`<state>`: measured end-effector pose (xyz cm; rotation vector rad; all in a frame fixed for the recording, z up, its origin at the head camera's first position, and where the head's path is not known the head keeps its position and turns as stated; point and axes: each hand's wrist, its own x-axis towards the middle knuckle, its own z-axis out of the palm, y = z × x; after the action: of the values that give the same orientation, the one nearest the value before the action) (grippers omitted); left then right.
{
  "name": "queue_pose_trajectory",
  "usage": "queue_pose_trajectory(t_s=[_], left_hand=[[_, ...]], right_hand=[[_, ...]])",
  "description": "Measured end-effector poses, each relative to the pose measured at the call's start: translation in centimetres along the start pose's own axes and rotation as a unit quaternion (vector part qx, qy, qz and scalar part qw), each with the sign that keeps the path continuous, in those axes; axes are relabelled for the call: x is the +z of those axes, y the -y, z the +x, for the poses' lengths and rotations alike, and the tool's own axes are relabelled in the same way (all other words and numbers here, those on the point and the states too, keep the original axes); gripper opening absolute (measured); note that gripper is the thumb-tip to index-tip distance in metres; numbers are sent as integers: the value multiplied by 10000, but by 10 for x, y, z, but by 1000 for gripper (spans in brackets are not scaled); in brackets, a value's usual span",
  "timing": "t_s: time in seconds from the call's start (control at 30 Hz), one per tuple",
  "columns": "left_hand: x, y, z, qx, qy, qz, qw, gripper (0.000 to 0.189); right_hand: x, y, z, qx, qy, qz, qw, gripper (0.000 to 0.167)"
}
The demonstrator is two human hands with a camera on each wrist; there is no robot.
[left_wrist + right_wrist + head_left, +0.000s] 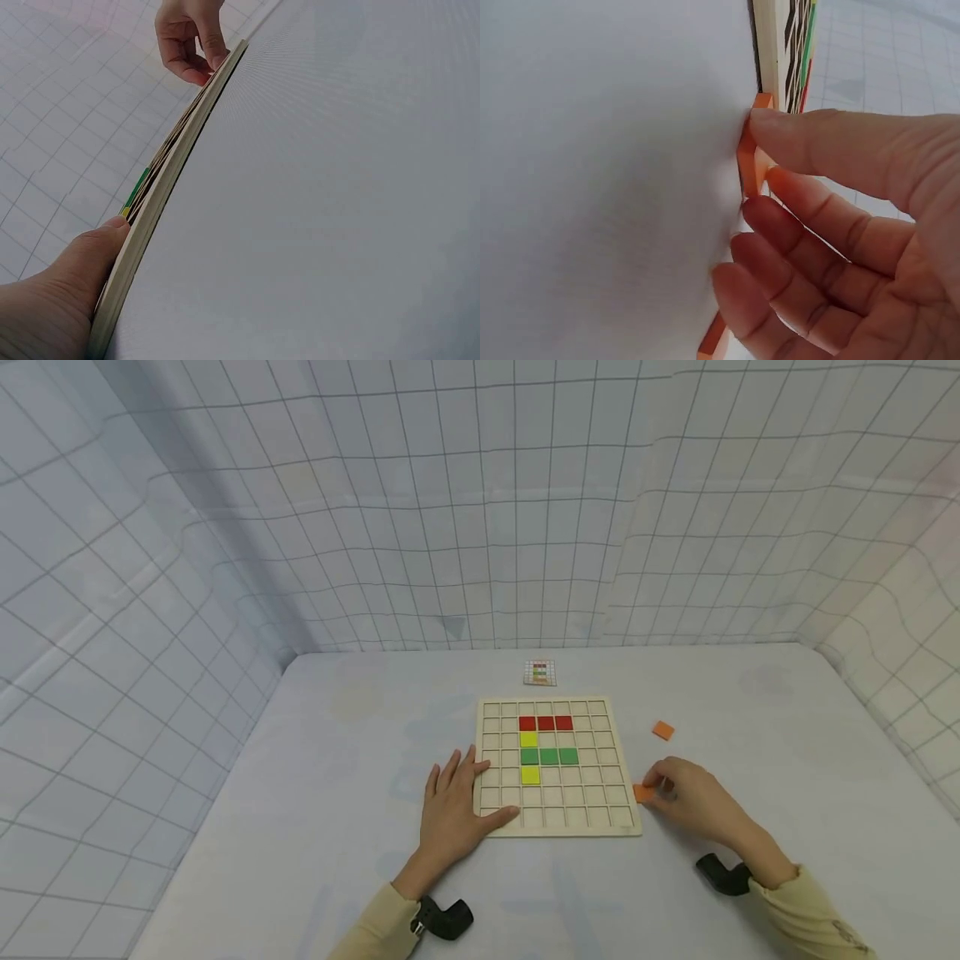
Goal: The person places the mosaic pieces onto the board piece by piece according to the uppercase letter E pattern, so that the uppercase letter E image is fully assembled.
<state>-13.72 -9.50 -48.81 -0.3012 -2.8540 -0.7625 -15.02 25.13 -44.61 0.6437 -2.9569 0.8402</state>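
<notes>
A pale wooden grid board (573, 796) lies flat in front of me. On it sit three red tiles (546, 723) in a row, three green tiles (549, 757) in a lower row, and two yellow tiles (530, 775) in the leftmost tile column. My left hand (453, 806) rests at the board's left edge, fingers extended and thumb over the near left corner. Beside the right edge, my right hand (697, 797) pinches an orange tile (642, 793) between thumb and index finger; the right wrist view shows this orange tile (751, 161) low by the tabletop.
Another orange tile (663, 730) lies on the white table (337, 760), beyond my right hand. Behind the board is a small card (540, 672) printed with a coloured grid pattern. White, grid-lined curtains (480, 527) surround the table's back and sides.
</notes>
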Motion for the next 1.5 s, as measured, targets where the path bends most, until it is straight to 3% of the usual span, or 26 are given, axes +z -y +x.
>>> queue_pose_trajectory(t_s=[0.17,0.5,0.83,1.2,1.5], left_hand=[[0,0,0,-23,-9,-13,10000,84],[0,0,0,29,-6,-9,10000,83],[-1,0,0,13,34,-3,10000,84],[-1,0,1,5,36,33,10000,84],[-4,-3,-1,1,40,8,10000,85]], right_hand=[[2,-2,1,85,-19,408,9991,19],[7,-1,0,97,-300,383,9988,4],[11,23,14,-96,-658,525,9964,11],[33,68,47,-637,-27,807,9947,18],[54,88,70,-992,333,840,9910,15]])
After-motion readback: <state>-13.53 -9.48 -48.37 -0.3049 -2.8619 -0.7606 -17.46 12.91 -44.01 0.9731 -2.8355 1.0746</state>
